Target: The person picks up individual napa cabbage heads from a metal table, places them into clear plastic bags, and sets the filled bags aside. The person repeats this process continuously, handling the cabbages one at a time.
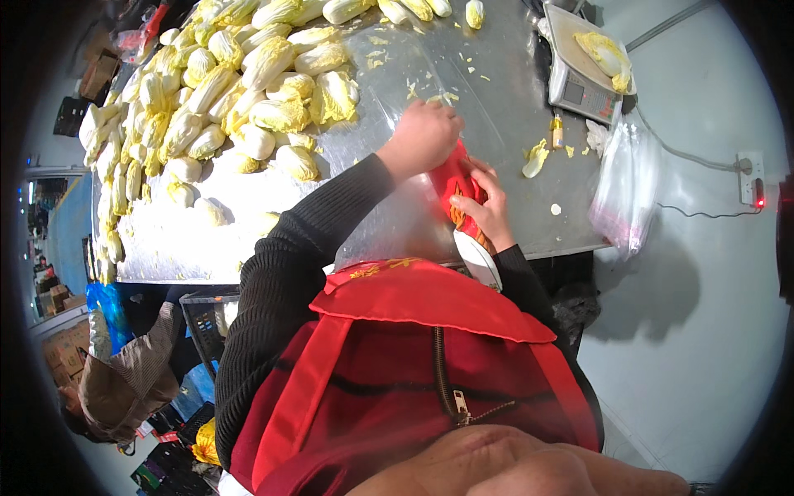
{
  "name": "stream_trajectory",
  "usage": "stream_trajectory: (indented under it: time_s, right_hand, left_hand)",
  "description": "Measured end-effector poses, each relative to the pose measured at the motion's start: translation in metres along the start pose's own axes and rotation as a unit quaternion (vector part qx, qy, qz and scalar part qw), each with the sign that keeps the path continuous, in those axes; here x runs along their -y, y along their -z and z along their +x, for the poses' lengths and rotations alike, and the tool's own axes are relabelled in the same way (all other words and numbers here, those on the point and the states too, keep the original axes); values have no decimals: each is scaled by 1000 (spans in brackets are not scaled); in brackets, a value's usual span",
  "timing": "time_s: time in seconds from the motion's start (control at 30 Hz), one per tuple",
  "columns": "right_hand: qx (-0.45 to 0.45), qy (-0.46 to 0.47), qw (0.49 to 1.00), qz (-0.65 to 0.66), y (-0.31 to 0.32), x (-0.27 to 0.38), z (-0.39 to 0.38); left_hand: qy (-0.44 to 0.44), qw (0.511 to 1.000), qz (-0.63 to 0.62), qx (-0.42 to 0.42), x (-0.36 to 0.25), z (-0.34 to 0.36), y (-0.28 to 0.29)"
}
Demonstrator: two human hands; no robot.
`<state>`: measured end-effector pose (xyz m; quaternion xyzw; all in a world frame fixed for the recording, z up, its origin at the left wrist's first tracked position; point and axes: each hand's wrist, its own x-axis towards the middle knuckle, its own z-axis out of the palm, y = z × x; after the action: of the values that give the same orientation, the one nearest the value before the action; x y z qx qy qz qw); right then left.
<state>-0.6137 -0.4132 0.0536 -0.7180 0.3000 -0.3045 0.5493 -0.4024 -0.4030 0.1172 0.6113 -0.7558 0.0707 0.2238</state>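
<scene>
My left hand (423,136) is closed over the top of a red packet (453,178) and touches a large clear plastic bag (397,91) spread over the metal table (513,99). My right hand (488,211) grips the same red packet from the side; a white end piece (477,258) sticks out below it near the table's edge. Both hands are over the table's near edge, just past my red apron (413,364). What is inside the packet is hidden.
A big heap of small yellow-white cabbages (223,91) covers the table's left part. A scale (583,74) holding a cabbage stands at the right, with a stack of clear bags (624,186) hanging off the edge. Another person (116,380) crouches at the lower left.
</scene>
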Motion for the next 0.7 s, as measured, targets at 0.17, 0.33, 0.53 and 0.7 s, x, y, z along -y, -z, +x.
stream_trajectory:
  time_s: [0.17,0.33,0.53,0.7]
  right_hand:
    - [-66,26,995,-68,-19,-1,-6]
    - [-37,80,994,-61,-26,-2,-7]
    - [-120,-2,988,97,-31,-3,5]
    - [-82,-2,995,60,-29,1,15]
  left_hand:
    - [-10,999,40,31,-11,-4,5]
    - [-33,995,58,71,-25,-6,-3]
    - [31,997,-50,-43,-29,-11,32]
    - [401,732,-469,-288,9,-26,-12]
